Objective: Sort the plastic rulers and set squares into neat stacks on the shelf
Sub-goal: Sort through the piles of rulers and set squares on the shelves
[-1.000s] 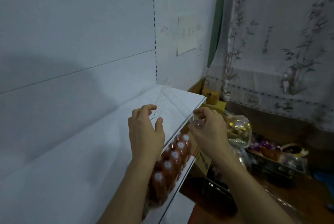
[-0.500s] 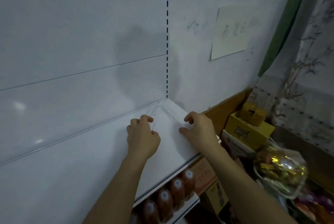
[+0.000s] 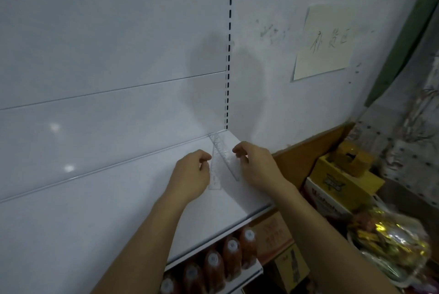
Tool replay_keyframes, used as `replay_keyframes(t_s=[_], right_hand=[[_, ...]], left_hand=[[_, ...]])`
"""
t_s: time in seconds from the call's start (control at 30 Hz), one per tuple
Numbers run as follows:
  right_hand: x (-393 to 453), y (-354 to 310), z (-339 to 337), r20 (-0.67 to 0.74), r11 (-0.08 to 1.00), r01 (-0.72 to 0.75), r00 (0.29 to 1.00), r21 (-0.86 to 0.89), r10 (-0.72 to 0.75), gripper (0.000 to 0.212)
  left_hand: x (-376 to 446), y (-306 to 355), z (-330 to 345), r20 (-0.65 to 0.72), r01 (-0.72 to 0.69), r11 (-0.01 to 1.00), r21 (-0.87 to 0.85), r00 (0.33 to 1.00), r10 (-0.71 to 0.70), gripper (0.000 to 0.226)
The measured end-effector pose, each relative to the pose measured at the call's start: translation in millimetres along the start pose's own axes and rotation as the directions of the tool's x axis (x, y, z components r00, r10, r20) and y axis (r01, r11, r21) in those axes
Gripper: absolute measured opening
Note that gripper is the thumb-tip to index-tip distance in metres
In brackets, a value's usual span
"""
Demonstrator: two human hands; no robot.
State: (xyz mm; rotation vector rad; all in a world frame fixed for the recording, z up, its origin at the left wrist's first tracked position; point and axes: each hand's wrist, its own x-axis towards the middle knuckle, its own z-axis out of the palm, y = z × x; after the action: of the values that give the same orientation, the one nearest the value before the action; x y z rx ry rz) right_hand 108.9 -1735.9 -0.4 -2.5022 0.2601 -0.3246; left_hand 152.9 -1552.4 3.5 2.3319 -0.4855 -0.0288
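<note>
Left hand (image 3: 190,173): fingers curled under, tips at the left edge of a clear plastic ruler (image 3: 215,170). The grip looks narrow, pinching or pressing that edge; which of the two is not clear from the head view.

Right hand (image 3: 257,165): fingers curled, tips near the right side of a second clear piece (image 3: 227,158). Contact is not certain. The grip is narrow; I cannot tell whether it holds anything.

Both clear pieces lie flat on the white shelf (image 3: 142,198), near its right end, between the two hands. Their far ends meet close to the back corner and the near ends spread apart in a narrow V. The left one runs toward the viewer beside the left hand's knuckles. The right one angles toward the right wrist. Whether the second is a ruler or the edge of a set square cannot be told; both are transparent and faint.

Count: two clear measuring pieces visible, two hands.

Below the shelf, a lower shelf carries a row of bottles with reddish contents (image 3: 231,260), five white caps visible. To the right stand yellow cartons (image 3: 342,182) and a shiny wrapped bundle (image 3: 389,246). A paper note (image 3: 324,42) is stuck on the wall.
</note>
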Motion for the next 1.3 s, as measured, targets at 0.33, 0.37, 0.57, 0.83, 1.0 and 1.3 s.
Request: replay_keyframes(t_s=[0.33, 0.37, 0.57, 0.83, 1.0, 1.3], right_hand=[[-16.9, -131.7, 46.1, 0.188, 0.927, 0.356, 0.925, -0.116, -0.331, 0.036], [-23.3, -154.6, 58.5, 0.218, 0.91, 0.404, 0.9, -0.092, -0.377, 0.037], [-81.7, -300.4, 139.2, 0.325, 0.782, 0.623, 0.734, 0.031, -0.597, 0.046], [-184.8, -494.5, 251.7, 0.441, 0.563, 0.815, 0.459, 0.137, -0.772, 0.06], [-262.6, -618.1, 315.2, 0.51, 0.385, 0.888, 0.217, 0.251, -0.832, 0.067], [-399.7, -795.5, 405.3, 0.505, 0.066, 0.891, -0.192, 0.449, -0.842, 0.074]], left_hand=[[-73.9, -109.6, -143.9, -0.224, 0.151, 0.911, 0.383, 0.972, -0.067, 0.038], [-91.0, -125.4, -163.3, -0.242, 0.181, 0.897, 0.403, 0.966, -0.086, 0.039], [-217.8, -214.4, -274.5, -0.364, 0.356, 0.828, 0.433, 0.909, -0.201, 0.042], [-408.2, -316.7, -415.4, -0.498, 0.588, 0.707, 0.394, 0.783, -0.374, 0.056], [-541.1, -355.8, -489.7, -0.565, 0.758, 0.547, 0.357, 0.641, -0.519, 0.062], [-711.0, -392.5, -576.3, -0.752, 0.947, 0.272, 0.172, 0.305, -0.584, 0.066]])
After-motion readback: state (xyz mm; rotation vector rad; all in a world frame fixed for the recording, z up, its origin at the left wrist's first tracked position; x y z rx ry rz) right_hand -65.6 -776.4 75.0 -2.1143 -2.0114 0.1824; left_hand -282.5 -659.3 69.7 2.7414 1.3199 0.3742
